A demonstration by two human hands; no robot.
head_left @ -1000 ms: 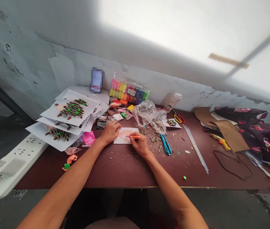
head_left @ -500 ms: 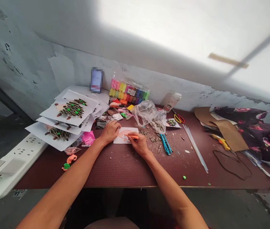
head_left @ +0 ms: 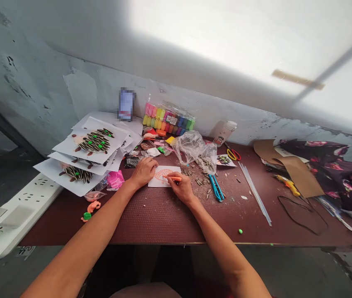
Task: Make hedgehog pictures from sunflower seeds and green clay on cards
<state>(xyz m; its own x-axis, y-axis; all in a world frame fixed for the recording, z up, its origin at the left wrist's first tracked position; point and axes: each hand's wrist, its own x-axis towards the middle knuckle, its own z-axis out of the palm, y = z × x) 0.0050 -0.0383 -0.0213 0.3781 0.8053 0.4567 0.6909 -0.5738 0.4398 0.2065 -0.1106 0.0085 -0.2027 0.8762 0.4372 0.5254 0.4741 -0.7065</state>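
A small white sheet of paper lies on the dark red table, with an orange line drawing of a rounded, scale-patterned shape on it. My right hand grips an orange marker, its tip down at the drawing's right part. At the paper's left side rests my left hand, fingers lying over the edge and holding nothing. Striped sunflower seeds are scattered to the right of the paper, beside a clear plastic bag. A teal utility knife lies near them.
Sheets with seed hedgehogs are stacked at left, above a white power strip. Behind stand a pack of coloured clay, a phone and a white bottle. Scissors, glue sticks and a yellow glue gun lie rightward.
Both hands stay in nearly the same place. The orange marker's tip is still on the drawing, with hardly any visible shift.
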